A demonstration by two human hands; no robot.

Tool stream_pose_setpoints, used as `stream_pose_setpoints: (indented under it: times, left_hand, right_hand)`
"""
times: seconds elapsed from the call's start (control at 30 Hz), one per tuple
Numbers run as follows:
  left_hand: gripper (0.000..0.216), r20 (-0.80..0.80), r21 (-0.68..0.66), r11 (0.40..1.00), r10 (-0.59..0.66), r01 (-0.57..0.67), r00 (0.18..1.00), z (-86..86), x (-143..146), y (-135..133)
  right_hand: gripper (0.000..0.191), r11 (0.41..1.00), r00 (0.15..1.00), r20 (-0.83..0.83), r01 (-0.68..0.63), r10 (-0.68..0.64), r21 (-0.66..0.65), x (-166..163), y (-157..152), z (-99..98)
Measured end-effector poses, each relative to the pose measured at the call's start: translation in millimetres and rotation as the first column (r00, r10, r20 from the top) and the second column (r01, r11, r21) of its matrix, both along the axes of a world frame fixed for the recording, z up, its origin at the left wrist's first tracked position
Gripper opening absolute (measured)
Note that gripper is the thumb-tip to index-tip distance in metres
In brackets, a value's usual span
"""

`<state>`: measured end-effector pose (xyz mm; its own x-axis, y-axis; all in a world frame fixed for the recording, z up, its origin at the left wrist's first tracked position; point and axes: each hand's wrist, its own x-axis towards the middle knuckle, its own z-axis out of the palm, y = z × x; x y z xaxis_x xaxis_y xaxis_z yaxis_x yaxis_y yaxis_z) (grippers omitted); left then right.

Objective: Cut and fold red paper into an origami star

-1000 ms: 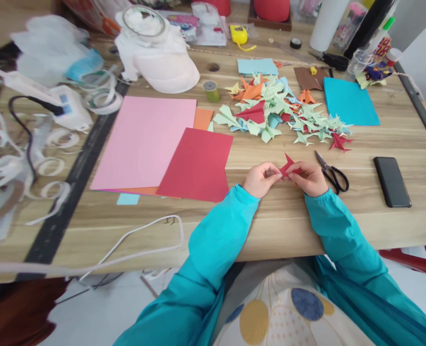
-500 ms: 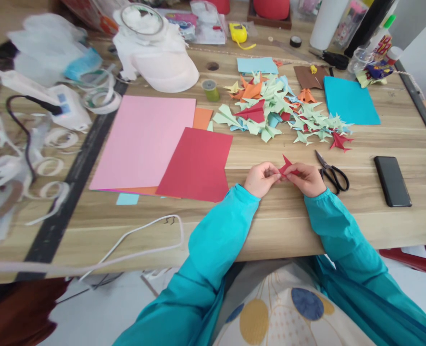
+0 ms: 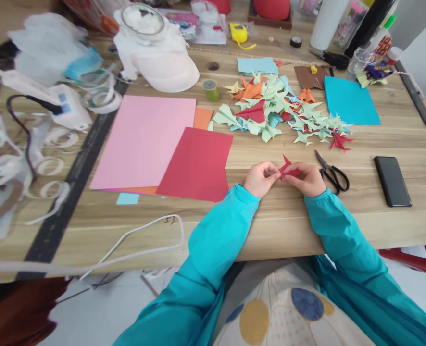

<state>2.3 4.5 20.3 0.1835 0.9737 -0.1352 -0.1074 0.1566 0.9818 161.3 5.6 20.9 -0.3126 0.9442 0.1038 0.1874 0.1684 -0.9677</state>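
Observation:
A small piece of folded red paper point(image 3: 286, 162) with a pointed tip sticking up is pinched between my two hands above the table. My left hand point(image 3: 260, 179) grips its left end with thumb and fingers. On the other side my right hand point(image 3: 306, 179) holds the paper's right part, and the fingers hide much of it. Black-handled scissors point(image 3: 331, 172) lie just right of my right hand. Left of my hands rests a red paper sheet point(image 3: 195, 164), overlapping a large pink sheet point(image 3: 144, 142). Beyond my hands spreads a heap of folded paper pieces point(image 3: 274, 103) in green, orange, red and blue.
A black phone point(image 3: 392, 181) lies at the right. Blue paper point(image 3: 352, 101) sits behind it. A white cap point(image 3: 166, 67), a green spool point(image 3: 210, 90) and a yellow tape measure point(image 3: 238, 32) stand farther back. Cables and white strips point(image 3: 50, 163) clutter the left; a white cord point(image 3: 144, 252) crosses the front.
Hardly anything differs. The right fingers have shifted very slightly on the red paper; both hands stay in the same place.

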Motion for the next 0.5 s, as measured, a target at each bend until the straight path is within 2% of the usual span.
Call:
stream_pose_setpoints:
  times: [0.27,0.5]
  left_hand:
    - [0.014,0.041,-0.027,1.000,-0.011,0.012,0.999,-0.3,-0.5,0.4]
    - [0.020,0.165,-0.110,0.991,-0.055,0.073,0.985,-2.8,-2.3,2.2]
  right_hand:
    - [0.018,0.997,0.997,-0.081,0.006,-0.013,-0.080,-2.1,-0.8,1.5]
    - [0.020,0.983,0.984,-0.170,0.020,-0.052,-0.183,-3.3,-1.5,6.1]
